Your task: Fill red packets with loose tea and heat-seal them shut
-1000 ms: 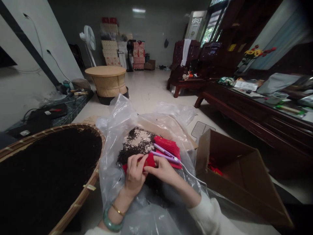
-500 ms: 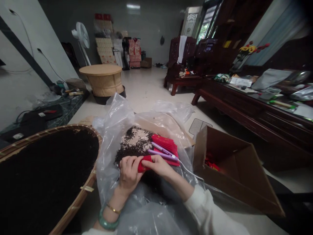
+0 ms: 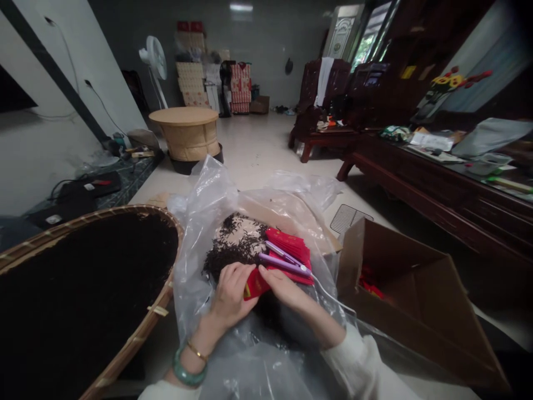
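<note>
The left hand (image 3: 234,290) curves its fingers, bunched close together, over the left part of a glossy red packet (image 3: 255,285), and the right hand (image 3: 280,284) closes narrowly on its far right edge with the fingertips. The packet, a small, flexible sleeve with a gold-toned patch, is held between the two hands, above the near part of an opened clear plastic bag (image 3: 200,222). On the left wrist sit a thin gold bracelet (image 3: 196,351) and a thick, smooth, mottled green bangle (image 3: 188,371).

Just beyond the right hand lies a purple flat iron (image 3: 287,266), its two slim arms spread in a narrow V, with a white cord (image 3: 331,293) trailing near and right from the hinge. It rests on flat red packets, fanned in an overlapping stack (image 3: 288,242) on the far side. To the left of these, dark, twisted, wiry leaves (image 3: 233,253) are scattered over a pale surface within the crumpled, shiny film.

Farther left stands a broad, round bamboo tray (image 3: 165,291) with a bound rim, filled with a dark, fine-textured mass. On the right, an open cardboard box (image 3: 416,328) of matte brown board has red pieces (image 3: 370,284) inside. Beyond it a black wire rack (image 3: 350,217) lies flat on the pale, smooth floor (image 3: 266,139).
</note>
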Tool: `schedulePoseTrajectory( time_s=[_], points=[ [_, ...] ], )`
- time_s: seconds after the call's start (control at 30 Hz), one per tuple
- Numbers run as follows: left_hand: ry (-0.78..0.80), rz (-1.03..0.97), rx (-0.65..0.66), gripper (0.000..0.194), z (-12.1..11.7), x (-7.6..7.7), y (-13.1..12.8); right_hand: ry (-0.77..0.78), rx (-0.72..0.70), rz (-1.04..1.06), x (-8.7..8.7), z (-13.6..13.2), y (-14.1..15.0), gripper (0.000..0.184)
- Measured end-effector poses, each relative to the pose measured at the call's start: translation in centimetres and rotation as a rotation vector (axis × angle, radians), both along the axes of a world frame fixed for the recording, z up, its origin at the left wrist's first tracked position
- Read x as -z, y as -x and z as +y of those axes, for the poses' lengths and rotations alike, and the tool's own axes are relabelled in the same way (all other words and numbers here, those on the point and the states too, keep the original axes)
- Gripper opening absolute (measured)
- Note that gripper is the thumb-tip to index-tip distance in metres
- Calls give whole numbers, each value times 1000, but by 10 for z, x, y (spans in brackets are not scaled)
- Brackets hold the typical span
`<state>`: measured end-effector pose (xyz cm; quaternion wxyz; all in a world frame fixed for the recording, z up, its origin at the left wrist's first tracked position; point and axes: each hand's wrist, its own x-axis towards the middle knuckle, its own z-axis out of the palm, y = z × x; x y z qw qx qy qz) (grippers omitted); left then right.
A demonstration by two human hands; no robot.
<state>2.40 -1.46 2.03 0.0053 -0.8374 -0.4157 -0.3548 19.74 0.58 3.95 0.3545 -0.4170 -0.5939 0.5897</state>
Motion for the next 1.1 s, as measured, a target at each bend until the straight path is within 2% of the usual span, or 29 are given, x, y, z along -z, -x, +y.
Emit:
schedulePoseTrajectory(
  time_s=[0.17, 0.33, 0.47, 0.57, 0.67, 0.73, 0.8, 0.83, 0.9, 0.97, 1.03, 1.1],
  points=[
    [129, 27, -152, 54, -5, 3, -4, -110, -88, -252, -6, -3, 4, 52],
    [167, -144, -165, 49, -1, 13, -1, -171, -198, -497, -36, -7, 13, 46],
    [166, -230, -206, 50, 0, 18, 2, -214, -288, -558, -58, -6, 17, 43],
    [173, -250, -202, 52, 0, 21, 2, -220, -303, -588, -61, -4, 20, 37],
    [216, -262, -175, 52, 0, 18, 6, -223, -300, -595, -56, -3, 22, 34],
    [274, -268, -116, 53, 4, 11, 11, -242, -249, -570, -51, -2, 19, 32],
    [338, -290, -58, 54, 13, 1, 18, -275, -132, -510, -44, 0, 13, 26],
    [365, -312, -68, 50, 20, -5, 22, -288, -59, -469, -40, 2, 8, 24],
    [401, -408, -173, 37, 38, -13, 26, -295, 70, -386, -33, 7, -3, 21],
    [522, -479, -210, 32, 57, -16, 26, -281, 146, -322, -28, 14, -15, 20],
    [669, -487, -159, 29, 73, -17, 21, -276, 189, -280, -26, 21, -24, 19],
    [713, -483, -111, 31, 79, -16, 14, -295, 201, -271, -27, 25, -29, 17]
  ],
)
